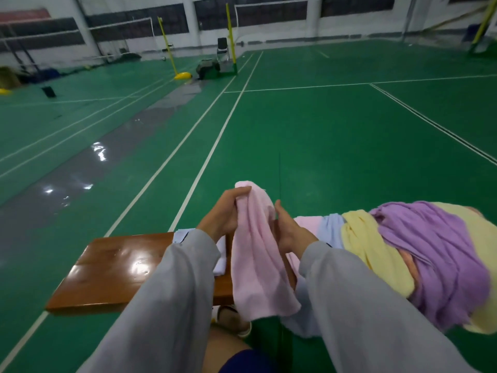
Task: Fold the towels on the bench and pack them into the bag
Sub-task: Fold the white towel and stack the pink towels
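Note:
A pink towel (258, 251) hangs in front of me above the brown wooden bench (113, 270). My left hand (223, 211) grips its top corner. My right hand (289, 230) holds the towel's right edge lower down, thumb pointing up. To the right on the bench lies a heap of unfolded towels: purple (435, 254), yellow (373, 251), light blue (332, 227) and another pink one (308, 223). A white folded cloth or bag (222, 254) lies on the bench behind my left forearm, mostly hidden; I cannot tell which it is.
The bench stands on a green badminton court floor (295, 130) with white lines. The bench's left half (107, 265) is bare glossy wood. My knee and a sandalled foot (234, 319) show below the bench. Net posts and a chair (223, 49) stand far off.

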Motion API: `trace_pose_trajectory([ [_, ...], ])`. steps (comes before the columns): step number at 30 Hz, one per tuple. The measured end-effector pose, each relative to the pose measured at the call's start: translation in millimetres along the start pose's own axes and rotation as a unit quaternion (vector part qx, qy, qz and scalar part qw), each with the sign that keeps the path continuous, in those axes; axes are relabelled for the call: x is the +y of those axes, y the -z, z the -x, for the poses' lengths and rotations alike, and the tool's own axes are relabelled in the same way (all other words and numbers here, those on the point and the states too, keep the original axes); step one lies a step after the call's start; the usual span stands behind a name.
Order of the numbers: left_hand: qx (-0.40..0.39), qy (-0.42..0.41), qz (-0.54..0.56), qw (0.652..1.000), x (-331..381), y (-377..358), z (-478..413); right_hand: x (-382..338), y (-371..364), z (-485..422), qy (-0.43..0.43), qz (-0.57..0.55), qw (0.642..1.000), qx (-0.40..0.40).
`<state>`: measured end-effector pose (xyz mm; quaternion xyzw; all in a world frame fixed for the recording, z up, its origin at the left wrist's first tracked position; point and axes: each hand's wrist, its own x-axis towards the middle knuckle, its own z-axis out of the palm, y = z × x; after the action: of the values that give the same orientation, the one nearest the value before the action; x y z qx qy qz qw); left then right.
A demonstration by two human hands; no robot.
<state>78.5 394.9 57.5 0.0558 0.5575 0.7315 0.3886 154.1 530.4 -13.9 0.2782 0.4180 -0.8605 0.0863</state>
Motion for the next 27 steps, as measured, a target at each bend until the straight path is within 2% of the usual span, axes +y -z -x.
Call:
trace_pose_trajectory([
  [3,0.009,-0.038,0.019,0.999,9.6,9.2,13.4,-33.9,-37.8,14.3,0.026,0.01,0.998,-0.058],
  [5,0.011,-0.083,0.043,0.996,19.3,19.0,15.0,-62.3,-58.5,29.7,0.075,0.039,0.992,-0.095],
  [8,-0.015,-0.199,0.084,0.976,41.8,19.8,21.7,-91.1,-66.0,41.4,0.162,-0.092,0.972,-0.145],
  [10,-0.036,-0.235,0.095,0.967,50.1,15.2,26.0,-87.6,-67.3,37.0,0.147,-0.123,0.969,-0.155],
  [12,-0.048,-0.209,0.083,0.973,50.9,15.2,29.0,-75.7,-69.8,35.7,0.105,-0.044,0.981,-0.154],
  [14,-0.042,-0.195,0.07,0.977,54.8,20.2,28.5,-84.7,-70.7,40.2,0.107,0.033,0.98,-0.162],
  [17,-0.008,-0.236,0.167,0.957,79.6,26.7,29.7,-125.3,-63.9,53.3,0.209,-0.068,0.962,-0.16],
  [19,0.025,-0.256,0.217,0.942,93.4,31.2,30.2,-138.1,-58.1,53.0,0.213,-0.086,0.961,-0.154],
  [21,0.058,-0.245,0.199,0.947,95.1,35.2,29.3,-134.3,-55.1,47.8,0.135,0.06,0.984,-0.102],
  [23,0.059,-0.216,0.168,0.96,89.5,36.3,29.1,-135.4,-53.1,47.3,0.082,0.219,0.969,-0.084],
  [27,0.123,-0.095,0.11,0.982,68.9,35.9,9.4,-155.9,-72.5,66.5,0.129,0.214,0.965,-0.081],
])
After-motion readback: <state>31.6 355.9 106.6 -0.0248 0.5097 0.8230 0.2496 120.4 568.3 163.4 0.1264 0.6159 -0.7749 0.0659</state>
